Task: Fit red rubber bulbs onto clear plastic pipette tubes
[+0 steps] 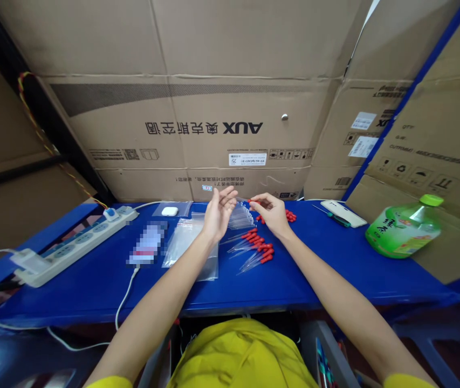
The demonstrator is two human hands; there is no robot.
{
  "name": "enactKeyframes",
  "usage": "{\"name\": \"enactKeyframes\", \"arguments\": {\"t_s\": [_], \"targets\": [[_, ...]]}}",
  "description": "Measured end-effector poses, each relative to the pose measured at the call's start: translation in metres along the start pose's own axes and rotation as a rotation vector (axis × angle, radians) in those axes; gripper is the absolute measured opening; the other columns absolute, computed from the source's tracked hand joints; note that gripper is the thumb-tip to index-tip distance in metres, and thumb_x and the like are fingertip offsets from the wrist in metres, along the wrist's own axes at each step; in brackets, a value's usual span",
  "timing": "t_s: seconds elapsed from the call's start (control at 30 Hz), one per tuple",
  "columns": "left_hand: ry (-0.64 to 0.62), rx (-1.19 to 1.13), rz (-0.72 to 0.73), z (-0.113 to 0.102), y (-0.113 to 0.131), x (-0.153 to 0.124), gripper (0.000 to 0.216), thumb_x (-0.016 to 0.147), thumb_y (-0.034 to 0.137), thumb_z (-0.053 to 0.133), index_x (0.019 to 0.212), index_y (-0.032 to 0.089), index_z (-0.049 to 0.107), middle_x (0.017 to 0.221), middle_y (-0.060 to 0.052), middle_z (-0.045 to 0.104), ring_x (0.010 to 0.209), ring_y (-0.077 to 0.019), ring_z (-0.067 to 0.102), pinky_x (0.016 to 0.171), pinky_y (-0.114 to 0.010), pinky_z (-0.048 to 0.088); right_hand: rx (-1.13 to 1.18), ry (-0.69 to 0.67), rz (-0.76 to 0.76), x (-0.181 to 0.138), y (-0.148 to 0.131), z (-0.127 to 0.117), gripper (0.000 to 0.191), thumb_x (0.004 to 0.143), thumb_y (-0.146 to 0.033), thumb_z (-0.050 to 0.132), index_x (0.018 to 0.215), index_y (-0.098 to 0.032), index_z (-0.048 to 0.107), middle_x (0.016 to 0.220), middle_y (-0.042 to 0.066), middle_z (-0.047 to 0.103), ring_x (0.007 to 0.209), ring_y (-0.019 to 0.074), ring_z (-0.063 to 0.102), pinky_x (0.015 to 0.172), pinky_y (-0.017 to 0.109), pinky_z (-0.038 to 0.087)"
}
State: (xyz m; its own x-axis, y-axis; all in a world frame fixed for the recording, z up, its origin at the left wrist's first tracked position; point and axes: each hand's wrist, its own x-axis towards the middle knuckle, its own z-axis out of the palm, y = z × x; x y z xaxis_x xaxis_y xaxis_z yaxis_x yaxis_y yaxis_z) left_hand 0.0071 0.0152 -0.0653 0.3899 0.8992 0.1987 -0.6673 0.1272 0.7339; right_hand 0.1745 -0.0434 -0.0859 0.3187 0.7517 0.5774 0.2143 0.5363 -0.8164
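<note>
My right hand (272, 213) pinches a dropper by its small red rubber bulb (249, 201), above the far part of the blue table. The dropper's clear tube seems to point toward my left hand (219, 214), which is open, palm turned up and fingers spread. Below and between the hands lie several finished-looking droppers (259, 248), clear thin tubes with red bulbs on their right ends. A pile of clear tubes (242, 216) without bulbs rests just beyond them. Loose red bulbs (291, 216) sit partly hidden behind my right hand.
Clear plastic bags (185, 245) lie under my left forearm. Further left are a phone (148, 243) on a cable, a white earphone case (169, 211) and a power strip (80, 245). On the right are a screwdriver (338, 219), a white case (345, 213) and a green bottle (403, 229). Cardboard (197, 102) walls the back.
</note>
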Motion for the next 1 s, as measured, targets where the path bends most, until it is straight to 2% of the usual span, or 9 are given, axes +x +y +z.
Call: {"name": "enactKeyframes", "arguments": {"t_s": [0.07, 0.13, 0.23, 0.37, 0.5, 0.67, 1.0], "targets": [[-0.029, -0.092, -0.068, 0.004, -0.001, -0.004, 0.049, 0.106, 0.055, 0.043, 0.104, 0.014, 0.071, 0.106, -0.012, 0.073, 0.08, -0.0138, 0.066, 0.072, -0.025, 0.053, -0.007, 0.0, -0.031, -0.003, 0.001, 0.003, 0.031, 0.078, -0.049, 0.083, 0.09, -0.022, 0.073, 0.085, 0.004, 0.076, 0.075, 0.0206, 0.074, 0.075, 0.035, 0.062], [-0.059, -0.167, -0.12, 0.007, 0.0, -0.009, 0.048, 0.107, 0.055, 0.036, 0.092, 0.018, 0.063, 0.102, -0.008, 0.071, 0.075, -0.0142, 0.065, 0.064, -0.024, 0.05, -0.02, -0.008, -0.053, -0.005, 0.002, 0.006, 0.03, 0.08, -0.048, 0.082, 0.091, -0.022, 0.073, 0.086, 0.005, 0.076, 0.078, 0.0211, 0.074, 0.078, 0.036, 0.061], [-0.11, -0.254, -0.169, 0.01, 0.004, -0.014, 0.046, 0.107, 0.054, 0.035, 0.079, 0.019, 0.047, 0.084, -0.003, 0.062, 0.061, -0.0116, 0.055, 0.051, -0.021, 0.041, -0.05, -0.024, -0.061, -0.007, 0.001, 0.008, 0.03, 0.08, -0.048, 0.082, 0.093, -0.022, 0.072, 0.087, 0.005, 0.077, 0.08, 0.0219, 0.074, 0.081, 0.037, 0.061], [-0.139, -0.313, -0.161, 0.012, 0.011, -0.016, 0.043, 0.107, 0.051, 0.035, 0.076, 0.02, 0.036, 0.072, 0.002, 0.045, 0.048, -0.0082, 0.036, 0.044, -0.021, 0.03, -0.051, -0.084, -0.04, -0.009, 0.002, 0.01, 0.032, 0.082, -0.047, 0.081, 0.098, -0.022, 0.072, 0.091, 0.005, 0.078, 0.079, 0.021, 0.075, 0.079, 0.036, 0.061], [-0.156, -0.28, -0.119, 0.011, 0.014, -0.015, 0.041, 0.106, 0.048, 0.03, 0.075, 0.021, 0.032, 0.071, 0.002, 0.039, 0.046, -0.0077, 0.025, 0.043, -0.022, 0.023, 0.012, -0.153, 0.012, -0.011, 0.002, 0.013, 0.035, 0.085, -0.053, 0.077, 0.101, -0.022, 0.071, 0.091, 0.004, 0.078, 0.075, 0.0196, 0.076, 0.076, 0.034, 0.062], [-0.158, -0.151, -0.09, 0.01, 0.013, -0.015, 0.045, 0.104, 0.054, 0.036, 0.074, 0.021, 0.027, 0.07, 0.003, 0.034, 0.046, -0.0076, 0.018, 0.044, -0.022, 0.02, 0.014, -0.139, 0.033, -0.013, 0.0, 0.015, 0.039, 0.086, -0.059, 0.074, 0.097, -0.022, 0.07, 0.083, 0.005, 0.079, 0.076, 0.0214, 0.077, 0.077, 0.036, 0.063], [-0.169, -0.13, -0.056, 0.01, 0.011, -0.017, 0.047, 0.103, 0.055, 0.04, 0.073, 0.021, 0.028, 0.069, 0.004, 0.034, 0.047, -0.0071, 0.024, 0.045, -0.021, 0.026, -0.084, -0.155, -0.045, -0.018, 0.0, 0.011, 0.032, 0.091, -0.054, 0.071, 0.096, -0.023, 0.073, 0.087, 0.007, 0.081, 0.084, 0.0267, 0.08, 0.081, 0.039, 0.064]]}}
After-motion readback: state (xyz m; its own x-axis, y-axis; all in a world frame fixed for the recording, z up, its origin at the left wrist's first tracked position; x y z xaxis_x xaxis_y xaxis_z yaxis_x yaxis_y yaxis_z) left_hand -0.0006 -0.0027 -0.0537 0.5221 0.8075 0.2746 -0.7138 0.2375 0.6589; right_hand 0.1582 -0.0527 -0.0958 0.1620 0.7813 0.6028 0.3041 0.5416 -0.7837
